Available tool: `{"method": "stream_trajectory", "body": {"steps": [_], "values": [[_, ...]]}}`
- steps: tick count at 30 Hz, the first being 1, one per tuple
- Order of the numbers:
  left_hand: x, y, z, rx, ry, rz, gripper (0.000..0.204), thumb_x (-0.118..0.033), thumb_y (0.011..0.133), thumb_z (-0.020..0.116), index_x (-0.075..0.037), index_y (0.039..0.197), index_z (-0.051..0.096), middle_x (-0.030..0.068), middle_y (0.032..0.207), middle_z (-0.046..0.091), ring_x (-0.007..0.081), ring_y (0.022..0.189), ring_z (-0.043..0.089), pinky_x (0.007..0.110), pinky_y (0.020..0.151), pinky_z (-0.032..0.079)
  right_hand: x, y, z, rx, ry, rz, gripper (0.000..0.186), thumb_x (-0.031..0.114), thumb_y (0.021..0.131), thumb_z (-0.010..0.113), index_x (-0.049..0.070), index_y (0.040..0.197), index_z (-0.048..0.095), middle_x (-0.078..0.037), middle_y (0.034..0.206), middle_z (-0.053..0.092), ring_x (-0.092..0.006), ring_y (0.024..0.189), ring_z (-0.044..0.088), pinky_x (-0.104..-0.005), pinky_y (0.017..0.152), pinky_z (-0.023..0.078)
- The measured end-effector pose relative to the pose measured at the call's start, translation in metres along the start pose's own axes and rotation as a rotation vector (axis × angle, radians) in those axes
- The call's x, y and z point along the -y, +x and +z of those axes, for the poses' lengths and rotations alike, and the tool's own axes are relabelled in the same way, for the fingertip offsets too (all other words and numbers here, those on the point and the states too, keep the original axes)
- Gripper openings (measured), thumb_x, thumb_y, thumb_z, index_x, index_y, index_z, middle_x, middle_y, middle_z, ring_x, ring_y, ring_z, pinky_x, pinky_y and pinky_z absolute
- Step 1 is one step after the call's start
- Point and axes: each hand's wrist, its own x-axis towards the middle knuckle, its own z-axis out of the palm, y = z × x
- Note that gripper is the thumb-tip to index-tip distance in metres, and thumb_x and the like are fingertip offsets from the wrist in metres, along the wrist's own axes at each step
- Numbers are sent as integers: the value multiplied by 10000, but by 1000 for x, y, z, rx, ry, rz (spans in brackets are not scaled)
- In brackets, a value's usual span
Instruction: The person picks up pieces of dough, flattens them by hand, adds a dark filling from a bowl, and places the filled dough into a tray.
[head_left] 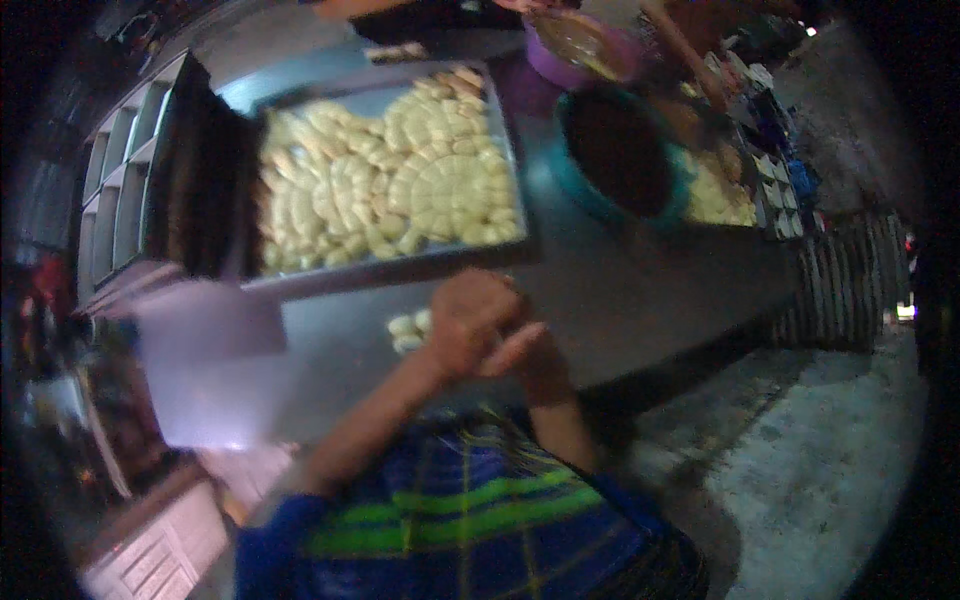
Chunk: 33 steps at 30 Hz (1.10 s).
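Note:
My left hand (472, 308) and my right hand (522, 348) meet over the near side of the metal table (610, 300). The left is closed in a fist-like curl, with the right's bent fingers pressed against it. Whatever lies between them is hidden, and motion blurs the fingers. Close beside my left wrist sit several small pale dough pieces (405, 330) on the tabletop. Beyond my hands, a large rectangular tray (400, 262) is covered with rows and rings of pale, rounded dough pieces (435, 195).
A teal tub (567, 165) with dark contents stands right of the tray, a purple basin (555, 62) behind it. More pale pieces (715, 190) lie farther right, near another person's arm (690, 60). At left are a compartmented rack (125, 165) and a pale sheet (205, 360).

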Motion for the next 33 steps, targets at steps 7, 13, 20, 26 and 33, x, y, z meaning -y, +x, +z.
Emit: {"method": "stream_trajectory", "body": {"steps": [7,13,20,26,33], "values": [[20,-28,41,-14,-867,-678,454,-432,1009,459,-40,1150,638,113,1140,660,263,1062,624,378,900,484,-34,10,-36,-93,647,187,501,398,979,558,4,1289,543,-150,1240,595,-274,1129,596,-402,974,483],[28,-65,-11,-157,-718,-1058,215,-235,976,617,-35,1048,646,76,1018,671,173,997,637,316,875,517,-19,56,-207,-446,329,147,528,27,885,687,39,1389,531,-87,1258,635,-200,1115,616,-328,973,508],[43,-81,-38,-266,-572,-983,210,-230,973,612,-25,996,649,76,985,677,167,949,630,322,912,486,-77,152,-303,276,-634,222,375,-15,886,627,77,1246,674,38,871,668,-43,773,554,-239,675,463],[32,-90,-35,-285,-593,-1036,230,-253,976,606,-27,989,645,67,954,672,162,935,629,314,897,489,-116,171,-304,496,-574,299,324,-19,836,674,95,1131,746,47,772,649,-51,713,537,-265,628,453],[37,-98,-36,-354,-646,-1071,192,-224,978,602,-39,1016,639,59,958,670,159,925,633,312,884,493,-113,174,-309,578,-382,403,356,-50,788,678,67,1117,749,-10,930,736,-78,839,631,-254,727,507]]}}
